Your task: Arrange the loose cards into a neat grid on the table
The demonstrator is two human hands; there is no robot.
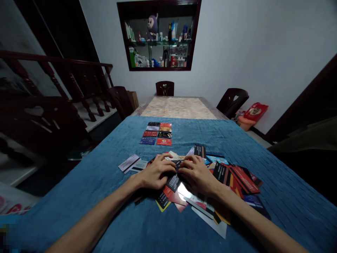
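Cards (226, 175) lie heaped at lower centre of the frame on a blue cloth (105, 175). Both the left hand (155, 173) and right hand (197, 174) rest palm-down on the heap, fingers curled, pinching a dark card (178, 165) between them. They look thin, stiff, light and slick, likely to slide, so a raised edge is probably the best hold. A tidy grid (157, 133) sits above centre, with bare cloth around it. Table edges lie far off.

dark chairs (164, 88), wall cabinet (159, 35) with purple plush toy (152, 26)
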